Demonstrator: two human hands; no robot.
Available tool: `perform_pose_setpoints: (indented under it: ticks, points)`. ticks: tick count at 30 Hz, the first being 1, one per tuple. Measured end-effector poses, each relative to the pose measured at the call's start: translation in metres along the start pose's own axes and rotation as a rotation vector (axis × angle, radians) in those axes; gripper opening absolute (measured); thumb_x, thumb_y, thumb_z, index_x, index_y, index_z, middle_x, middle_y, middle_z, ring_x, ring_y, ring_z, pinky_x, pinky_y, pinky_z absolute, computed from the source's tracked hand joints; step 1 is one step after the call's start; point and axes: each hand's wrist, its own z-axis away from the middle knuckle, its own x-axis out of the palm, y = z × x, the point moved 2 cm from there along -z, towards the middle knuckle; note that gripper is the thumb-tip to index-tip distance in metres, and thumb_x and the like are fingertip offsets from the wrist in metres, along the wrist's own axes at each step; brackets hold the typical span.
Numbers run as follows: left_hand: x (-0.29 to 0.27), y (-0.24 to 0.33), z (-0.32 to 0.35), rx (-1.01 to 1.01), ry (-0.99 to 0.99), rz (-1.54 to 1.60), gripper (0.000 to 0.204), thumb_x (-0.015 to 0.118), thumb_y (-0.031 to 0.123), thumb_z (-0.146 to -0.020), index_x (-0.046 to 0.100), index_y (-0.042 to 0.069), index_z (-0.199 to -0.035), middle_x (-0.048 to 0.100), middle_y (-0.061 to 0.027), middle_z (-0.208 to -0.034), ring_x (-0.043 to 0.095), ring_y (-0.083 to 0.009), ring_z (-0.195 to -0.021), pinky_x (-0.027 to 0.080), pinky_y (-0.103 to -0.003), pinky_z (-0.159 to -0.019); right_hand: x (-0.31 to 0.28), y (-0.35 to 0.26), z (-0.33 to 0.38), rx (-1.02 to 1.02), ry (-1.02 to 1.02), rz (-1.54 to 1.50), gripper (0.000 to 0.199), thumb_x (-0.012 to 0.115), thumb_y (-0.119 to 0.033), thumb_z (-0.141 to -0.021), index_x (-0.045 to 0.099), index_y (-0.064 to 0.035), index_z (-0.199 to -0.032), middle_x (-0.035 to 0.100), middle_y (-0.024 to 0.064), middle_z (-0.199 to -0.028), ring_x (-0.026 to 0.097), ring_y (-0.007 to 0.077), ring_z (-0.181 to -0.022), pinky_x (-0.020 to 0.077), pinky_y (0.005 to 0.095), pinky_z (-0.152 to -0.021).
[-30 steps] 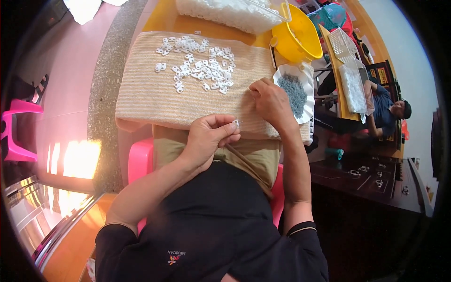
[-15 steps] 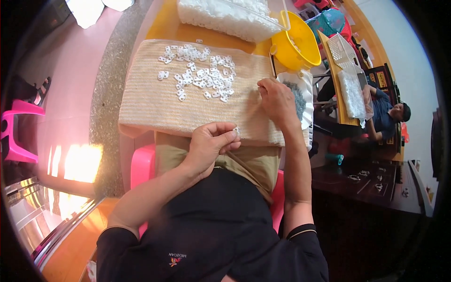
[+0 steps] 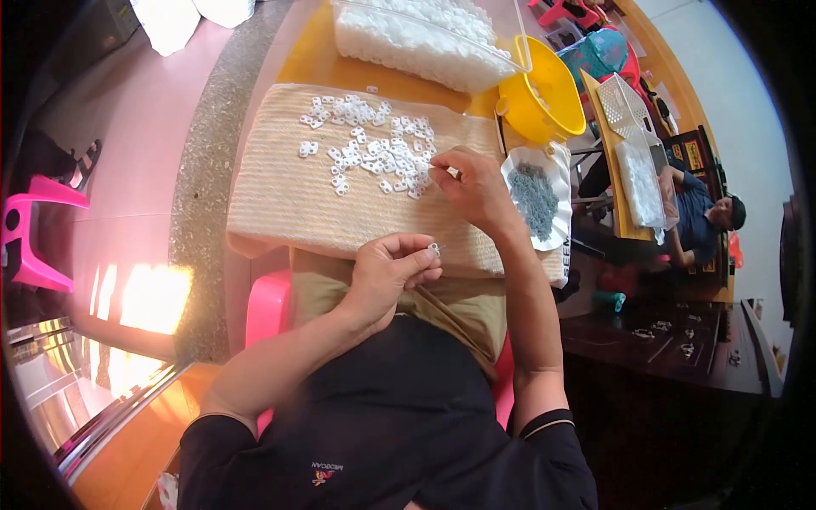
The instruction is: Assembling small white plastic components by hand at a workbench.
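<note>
My left hand (image 3: 393,270) is closed at the front edge of a striped beige cloth (image 3: 289,200). Between its thumb and forefinger it pinches a small white plastic piece (image 3: 435,249). To the right and farther off, my right hand (image 3: 478,189) has its thumb and forefinger pressed together at the right side of a loose pile of white two-holed plastic pieces (image 3: 387,157). What its fingertips hold, if anything, is too small to make out. Right of that hand lies a white wavy-rimmed dish (image 3: 561,223) of small grey parts (image 3: 534,200).
Behind the cloth stands a clear bin (image 3: 425,47) heaped with white pieces. A yellow bowl (image 3: 544,93) sits at its right. Farther right, a person (image 3: 697,212) is beside a board with a white basket (image 3: 623,102). A pink stool (image 3: 42,234) stands at the left.
My right hand has moved left from beside the dish to the white pile, uncovering more of the grey parts. The left hand keeps its pinch, and the whole view has shifted slightly.
</note>
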Motion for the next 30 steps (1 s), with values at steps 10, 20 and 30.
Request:
perform_pose_setpoints:
  ticks: [10, 20, 30]
  points:
    - [0.001, 0.002, 0.001, 0.018, 0.01, 0.016, 0.016, 0.065, 0.005, -0.087, 0.061, 0.0, -0.102, 0.065, -0.0067, -0.089, 0.066, -0.0141, -0.077, 0.056, -0.025, -0.071, 0.014, -0.007, -0.009, 0.022, -0.068, 0.103, 0.018, 0.066, -0.016, -0.08, 0.065, -0.0025, -0.092, 0.066, 0.0143, -0.087, 0.063, 0.0321, -0.081, 0.0487, 0.0385, -0.071]
    - [0.002, 0.003, 0.002, 0.011, 0.012, 0.023, 0.016, 0.065, 0.006, -0.087, 0.062, 0.001, -0.102, 0.065, -0.0057, -0.088, 0.066, -0.0134, -0.075, 0.055, -0.023, -0.068, 0.013, -0.001, -0.009, 0.097, -0.115, 0.001, 0.016, 0.066, -0.015, -0.079, 0.065, -0.0041, -0.091, 0.066, 0.0147, -0.084, 0.063, 0.0339, -0.081, 0.0486, 0.0407, -0.072]
    - [0.0, 0.004, 0.001, 0.019, 0.022, 0.032, 0.014, 0.063, 0.004, -0.088, 0.061, 0.0, -0.101, 0.064, -0.0065, -0.088, 0.065, -0.0136, -0.077, 0.057, -0.025, -0.071, -0.002, -0.008, 0.016, -0.048, 0.049, -0.069, 0.015, 0.062, 0.0, -0.081, 0.066, 0.0036, -0.096, 0.064, 0.0122, -0.089, 0.063, 0.0201, -0.077, 0.0485, 0.0288, -0.067]
